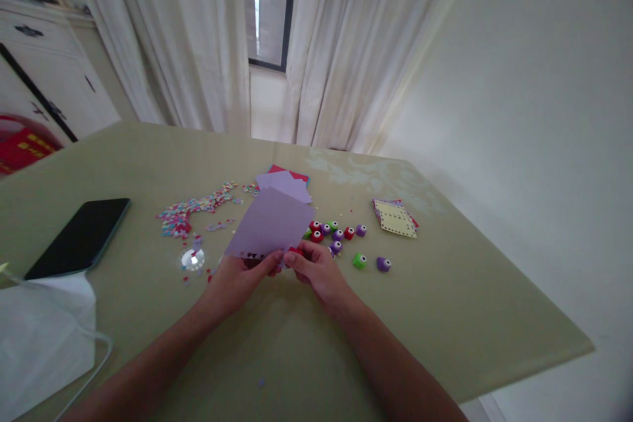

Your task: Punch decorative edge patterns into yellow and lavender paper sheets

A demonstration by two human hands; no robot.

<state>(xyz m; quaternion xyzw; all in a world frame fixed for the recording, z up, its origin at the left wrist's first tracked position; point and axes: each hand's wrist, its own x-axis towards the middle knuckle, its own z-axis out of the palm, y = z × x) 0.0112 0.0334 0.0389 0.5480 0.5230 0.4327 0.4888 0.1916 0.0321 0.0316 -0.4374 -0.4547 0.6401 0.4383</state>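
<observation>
A sheet of purple paper [271, 221] is pinched along its near edge by my left hand [240, 280]. Small punched holes run along that edge. My right hand [319, 270] grips a small red craft punch [295, 251] at the paper's near right corner; the fingers hide most of it. Just beyond my right hand, several red, green and purple punches [337, 235] sit in a cluster. A green punch [360, 261] and a purple punch [384, 264] stand apart to the right. More purple sheets [284, 183] lie behind the held paper, over a red one.
Colourful paper confetti [198, 208] is scattered left of the paper. A black tablet or phone [82, 236] lies at the left, near a white sheet-like item [47, 343] and a cable [106, 343]. Hole-edged cards [395, 217] are stacked on the table [469, 303] at right.
</observation>
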